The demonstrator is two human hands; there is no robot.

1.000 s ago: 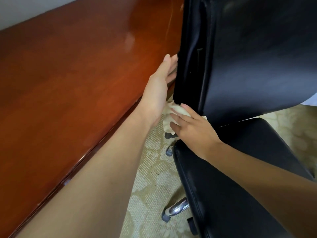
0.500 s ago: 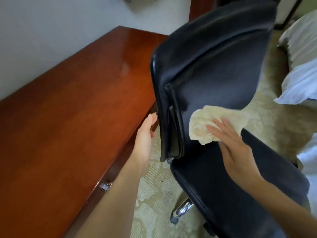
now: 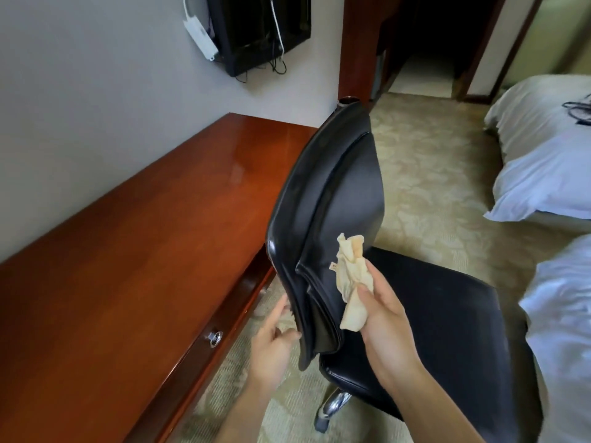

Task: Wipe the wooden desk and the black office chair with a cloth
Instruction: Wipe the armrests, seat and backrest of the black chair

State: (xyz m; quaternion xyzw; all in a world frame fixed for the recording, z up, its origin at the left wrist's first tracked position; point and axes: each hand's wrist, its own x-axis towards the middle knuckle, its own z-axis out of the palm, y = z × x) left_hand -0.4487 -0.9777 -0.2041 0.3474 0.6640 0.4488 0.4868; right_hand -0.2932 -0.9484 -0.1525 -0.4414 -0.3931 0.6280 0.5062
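Soft daylight — desk (image 3: 134, 282) glare, warped edges.

Black wall-mounted screen (image 3: 262, 30) with dangling cables, patterned beige carpet (image 3: 425, 174), white-sheeted bed (image 3: 543, 148) at right, dark doorway (image 3: 422, 43) beyond.

a pale grey wall (image 3: 96, 107) runs along the left. high on it hangs a dark tv (image 3: 265, 27), with a white box (image 3: 200, 36) and loose cables at its left edge. far off, a red-brown wood panel (image 3: 355, 43) stands beside a dark doorway (image 3: 425, 43). patterned beige carpet (image 3: 425, 174) covers the floor. a white far bed (image 3: 543, 148) sits at the right, and a near bed (image 3: 566, 314) lies at the right edge.
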